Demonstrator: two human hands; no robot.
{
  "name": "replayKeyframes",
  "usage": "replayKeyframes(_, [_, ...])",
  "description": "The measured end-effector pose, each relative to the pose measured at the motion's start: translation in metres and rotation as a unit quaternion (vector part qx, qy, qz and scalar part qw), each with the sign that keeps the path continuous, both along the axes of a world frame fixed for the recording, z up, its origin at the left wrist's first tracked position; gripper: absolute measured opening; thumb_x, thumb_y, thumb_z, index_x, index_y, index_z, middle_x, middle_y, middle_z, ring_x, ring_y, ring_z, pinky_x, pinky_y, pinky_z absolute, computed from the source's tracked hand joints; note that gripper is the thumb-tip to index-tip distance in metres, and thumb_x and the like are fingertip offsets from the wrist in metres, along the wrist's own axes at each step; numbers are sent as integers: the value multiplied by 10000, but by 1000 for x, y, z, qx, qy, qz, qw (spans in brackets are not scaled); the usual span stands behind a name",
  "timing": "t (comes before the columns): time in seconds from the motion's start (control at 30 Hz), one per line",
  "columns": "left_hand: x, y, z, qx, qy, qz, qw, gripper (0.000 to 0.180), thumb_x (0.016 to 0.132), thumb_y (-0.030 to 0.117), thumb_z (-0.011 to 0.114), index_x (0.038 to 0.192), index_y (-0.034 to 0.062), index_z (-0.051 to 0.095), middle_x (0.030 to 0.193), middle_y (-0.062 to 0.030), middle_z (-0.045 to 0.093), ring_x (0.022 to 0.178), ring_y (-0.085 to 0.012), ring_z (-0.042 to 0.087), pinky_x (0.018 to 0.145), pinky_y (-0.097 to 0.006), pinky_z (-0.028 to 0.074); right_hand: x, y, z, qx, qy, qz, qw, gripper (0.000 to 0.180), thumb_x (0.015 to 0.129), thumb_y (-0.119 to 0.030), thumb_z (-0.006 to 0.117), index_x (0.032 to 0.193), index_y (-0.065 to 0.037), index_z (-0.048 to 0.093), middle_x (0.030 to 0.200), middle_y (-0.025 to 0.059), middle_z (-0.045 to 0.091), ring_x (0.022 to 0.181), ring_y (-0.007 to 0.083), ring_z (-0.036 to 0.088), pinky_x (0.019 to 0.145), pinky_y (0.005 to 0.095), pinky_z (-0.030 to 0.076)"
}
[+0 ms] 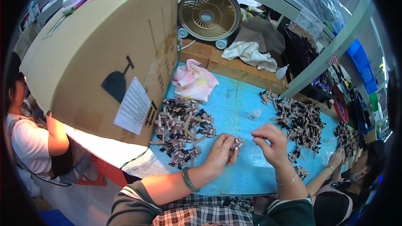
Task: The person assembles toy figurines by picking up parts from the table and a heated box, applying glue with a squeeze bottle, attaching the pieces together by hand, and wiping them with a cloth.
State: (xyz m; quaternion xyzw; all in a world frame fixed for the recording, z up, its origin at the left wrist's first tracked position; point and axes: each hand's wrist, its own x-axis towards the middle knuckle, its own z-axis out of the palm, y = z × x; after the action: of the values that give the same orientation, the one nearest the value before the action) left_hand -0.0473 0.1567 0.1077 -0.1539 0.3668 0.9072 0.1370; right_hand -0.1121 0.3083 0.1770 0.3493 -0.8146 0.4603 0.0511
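My left hand (218,154) is closed around a small beige and dark toy figure (236,145) above the blue mat (234,180). Just right of it, my right hand (272,143) is raised with thumb and fingers pinched together. Whatever that pinch holds, if anything, is too small to make out. Left of my left hand lies a pile of similar toy figures (178,127) in beige and black. Another heap of figures (299,121), darker in tone, spreads beyond my right hand. A small clear squeeze bottle (254,114) lies on the mat between the piles.
A tall cardboard box (92,54) walls off the left side. Behind the mat are a pink-stained cloth (194,80), a wooden ledge (247,72) and a fan (208,16). A grey post (326,54) rises at the right. Co-workers sit on both sides, one's hands (336,158) at a farther pile.
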Motion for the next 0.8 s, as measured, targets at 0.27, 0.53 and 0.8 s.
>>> replayKeyframes(0.27, [-8, -1, -5, -6, 3, -2, 1000, 217, 943, 274, 474, 997, 64, 456, 804, -55, 560, 478, -94, 471, 408, -225, 331, -103, -133, -35, 238, 175, 114, 949, 282, 668, 46, 623, 935, -45, 643, 981, 113, 587, 952, 308, 550, 799, 376, 462])
replayKeyframes(0.53, [2, 4, 1, -33, 16, -74, 997, 232, 926, 267, 534, 1032, 75, 457, 850, -54, 567, 501, -84, 485, 420, -221, 337, -111, -163, 11, -3, 122, 88, 989, 106, 685, -5, 647, 763, -28, 579, 1054, 135, 601, 1011, 252, 572, 808, 361, 480])
replayKeyframes(0.8, [-1, -9, -3, -12, 50, -46, 998, 165, 931, 177, 503, 1012, 34, 510, 872, -64, 628, 488, -98, 518, 422, -236, 388, -15, -69, 96, -344, -135, 159, 915, 241, 696, -21, 619, 824, -27, 416, 859, 116, 526, 677, 189, 596, 686, 362, 546])
